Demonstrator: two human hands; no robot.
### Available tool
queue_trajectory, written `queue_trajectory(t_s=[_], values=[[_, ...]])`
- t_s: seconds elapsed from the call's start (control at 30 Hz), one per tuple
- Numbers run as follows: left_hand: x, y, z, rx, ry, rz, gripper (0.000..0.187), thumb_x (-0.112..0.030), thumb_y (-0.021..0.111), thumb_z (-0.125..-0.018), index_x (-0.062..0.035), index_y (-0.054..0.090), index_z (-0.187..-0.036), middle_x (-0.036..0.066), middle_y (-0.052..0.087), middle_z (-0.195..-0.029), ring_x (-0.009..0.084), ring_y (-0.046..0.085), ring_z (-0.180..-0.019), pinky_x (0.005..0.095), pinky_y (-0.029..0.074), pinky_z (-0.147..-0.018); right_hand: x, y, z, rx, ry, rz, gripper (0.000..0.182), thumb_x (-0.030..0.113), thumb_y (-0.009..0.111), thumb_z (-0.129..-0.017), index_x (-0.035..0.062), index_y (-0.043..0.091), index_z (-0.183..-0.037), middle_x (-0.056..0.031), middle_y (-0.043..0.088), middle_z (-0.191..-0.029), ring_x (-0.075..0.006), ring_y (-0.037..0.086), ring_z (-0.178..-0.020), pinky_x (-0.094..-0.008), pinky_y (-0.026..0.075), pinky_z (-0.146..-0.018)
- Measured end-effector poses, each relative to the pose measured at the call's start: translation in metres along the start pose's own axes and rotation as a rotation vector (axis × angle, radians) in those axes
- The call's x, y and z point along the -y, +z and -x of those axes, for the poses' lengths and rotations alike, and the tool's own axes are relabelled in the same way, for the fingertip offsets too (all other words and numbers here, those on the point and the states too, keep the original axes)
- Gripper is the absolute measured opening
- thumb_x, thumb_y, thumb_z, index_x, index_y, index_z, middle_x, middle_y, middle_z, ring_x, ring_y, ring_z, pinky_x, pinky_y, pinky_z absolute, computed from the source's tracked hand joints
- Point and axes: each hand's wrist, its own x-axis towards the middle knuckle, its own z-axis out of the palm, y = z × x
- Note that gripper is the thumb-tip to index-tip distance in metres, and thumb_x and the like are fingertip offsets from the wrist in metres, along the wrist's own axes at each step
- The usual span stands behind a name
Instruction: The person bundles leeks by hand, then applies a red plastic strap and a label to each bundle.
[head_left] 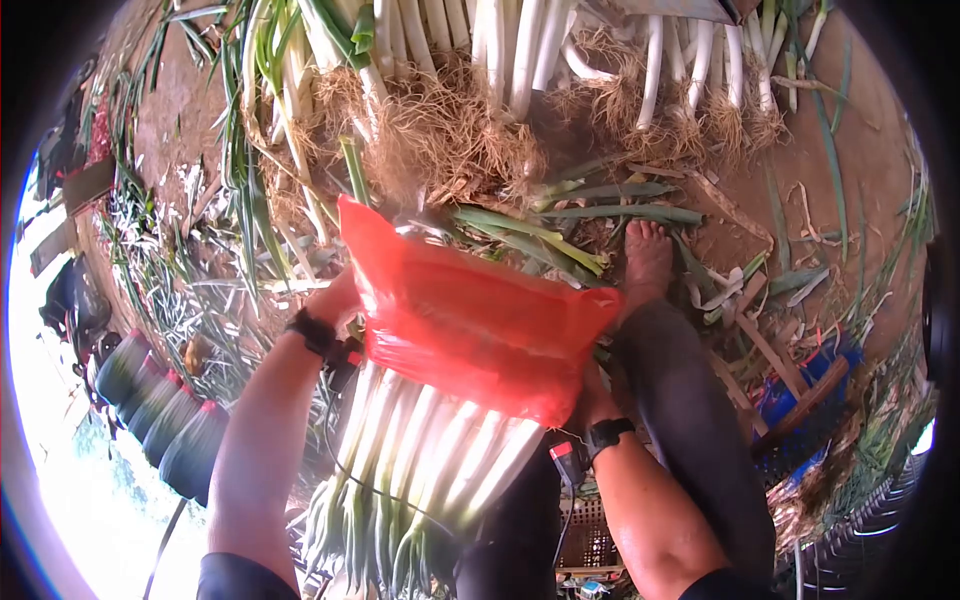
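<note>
Head view, looking down. The dirt ground (850,170) carries a heap of unbundled leeks (520,50), white stalks toward the top edge and tangled roots toward me, with trimmed green leaves (600,212) strewn below them. Across my lap lies the bundle of leeks (430,460), white shafts running up under a red plastic bag (470,320) that covers the root end; the green tops hang toward the lower edge.

I see my left hand (335,300) at the bag's left edge and my right hand (592,395) at its lower right corner. Both pairs of fingers are behind the plastic, so I cannot tell whether they are closed on the bag or only pressed against it. A black wristband (312,332) sits on the left wrist, a watch (607,435) on the right. My bare foot (648,258) rests on the ground just beyond the bag.

Risks, as I judge them: the thin plastic is stretched over stiff root ends, so an uneven pull from one side could tear it or skew it off the bundle. The bundle rests on my leg without visible support, and a tilt could let stalks slide out toward the green end. Loose leaves lie near the foot; they could be slippery or catch in the bag's mouth.
</note>
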Motion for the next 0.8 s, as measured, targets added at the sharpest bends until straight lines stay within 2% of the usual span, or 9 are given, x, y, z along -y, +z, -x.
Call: queue_trajectory(t_s=[0.1, 0.33, 0.47, 0.53, 0.6, 0.63, 0.7, 0.77, 0.8], values=[[0.009, -0.005, -0.003, -0.083, 0.022, -0.108, 0.040, -0.014, 0.065, -0.103, -0.0042, 0.058, -0.140, 0.008, 0.071, -0.122, 0.0179, 0.068, -0.104, 0.0363, 0.059, -0.090, -0.005, -0.015, -0.029, 0.012, -0.200, 0.149, 0.052, 0.041, 0.052, -0.110, 0.0038, 0.049, -0.146, -0.0123, 0.062, -0.135, -0.0271, 0.067, -0.113, -0.0399, 0.060, -0.092], [0.029, -0.021, -0.004, -0.227, 0.039, -0.364, 0.040, -0.003, 0.069, -0.098, -0.0046, 0.061, -0.137, 0.005, 0.070, -0.118, 0.0136, 0.065, -0.101, 0.0340, 0.057, -0.087, -0.010, 0.012, -0.006, -0.025, -0.274, 0.089, 0.053, 0.044, 0.044, -0.112, 0.0037, 0.049, -0.146, -0.0104, 0.061, -0.132, -0.0248, 0.066, -0.114, -0.0389, 0.059, -0.095], [0.032, -0.033, -0.004, -0.124, 0.308, -0.682, 0.027, -0.015, 0.070, -0.098, -0.0041, 0.069, -0.123, 0.009, 0.073, -0.108, 0.0163, 0.069, -0.100, 0.0350, 0.058, -0.085, -0.017, -0.031, -0.024, -0.043, -0.290, 0.132, 0.054, 0.046, 0.040, -0.113, 0.0051, 0.050, -0.146, -0.0096, 0.061, -0.136, -0.0236, 0.066, -0.116, -0.0377, 0.056, -0.101], [0.000, 0.019, 0.020, -0.306, -0.042, -1.378, 0.028, -0.026, 0.063, -0.102, -0.0052, 0.071, -0.118, 0.013, 0.075, -0.107, 0.0215, 0.073, -0.097, 0.0369, 0.058, -0.084, -0.011, -0.014, -0.013, 0.018, -0.229, 0.075, 0.053, 0.045, 0.041, -0.113, 0.0040, 0.050, -0.145, -0.0099, 0.061, -0.135, -0.0238, 0.066, -0.116, -0.0381, 0.056, -0.102], [-0.021, 0.055, 0.053, -0.381, -0.254, -1.157, 0.030, -0.028, 0.056, -0.105, -0.0049, 0.071, -0.115, 0.014, 0.075, -0.106, 0.0272, 0.074, -0.091, 0.0393, 0.058, -0.083, -0.010, -0.028, -0.007, 0.082, -0.167, 0.020, 0.053, 0.044, 0.041, -0.113, 0.0028, 0.050, -0.145, -0.0101, 0.062, -0.135, -0.0239, 0.066, -0.116, -0.0385, 0.055, -0.103], [-0.018, 0.054, 0.069, -0.579, -0.051, -1.262, 0.027, -0.027, 0.061, -0.103, -0.0076, 0.072, -0.118, 0.014, 0.075, -0.111, 0.0279, 0.075, -0.092, 0.0398, 0.059, -0.081, -0.010, -0.075, -0.014, -0.219, -0.304, 0.682, 0.055, 0.044, 0.041, -0.113, 0.0001, 0.049, -0.145, -0.0131, 0.061, -0.139, -0.0252, 0.065, -0.118, -0.0397, 0.054, -0.105], [-0.021, 0.077, 0.103, -0.804, 0.333, -1.396, 0.025, -0.022, 0.067, -0.098, -0.0118, 0.073, -0.120, 0.013, 0.074, -0.112, 0.0297, 0.075, -0.093, 0.0406, 0.061, -0.081, -0.008, -0.073, 0.000, -0.511, -0.439, 1.351, 0.056, 0.043, 0.041, -0.113, -0.0027, 0.048, -0.146, -0.0160, 0.060, -0.142, -0.0264, 0.064, -0.121, -0.0409, 0.052, -0.107], [-0.020, 0.124, 0.118, -0.769, 0.753, -1.575, 0.033, -0.016, 0.075, -0.088, -0.0165, 0.073, -0.122, 0.010, 0.072, -0.113, 0.0291, 0.073, -0.102, 0.0397, 0.060, -0.088, 0.000, -0.002, 0.063, -0.568, -0.754, 1.165, 0.062, 0.041, 0.042, -0.113, -0.0070, 0.041, -0.152, -0.0252, 0.050, -0.154, -0.0327, 0.054, -0.139, -0.0432, 0.043, -0.116], [-0.016, 0.150, 0.123, -0.640, 0.771, -1.670, 0.043, -0.014, 0.078, -0.084, -0.0174, 0.071, -0.126, 0.009, 0.068, -0.126, 0.0295, 0.067, -0.117, 0.0430, 0.056, -0.099, 0.003, 0.027, 0.077, -0.557, -0.762, 1.180, 0.062, 0.041, 0.042, -0.113, -0.0070, 0.041, -0.152, -0.0252, 0.050, -0.154, -0.0327, 0.054, -0.139, -0.0432, 0.043, -0.116]])
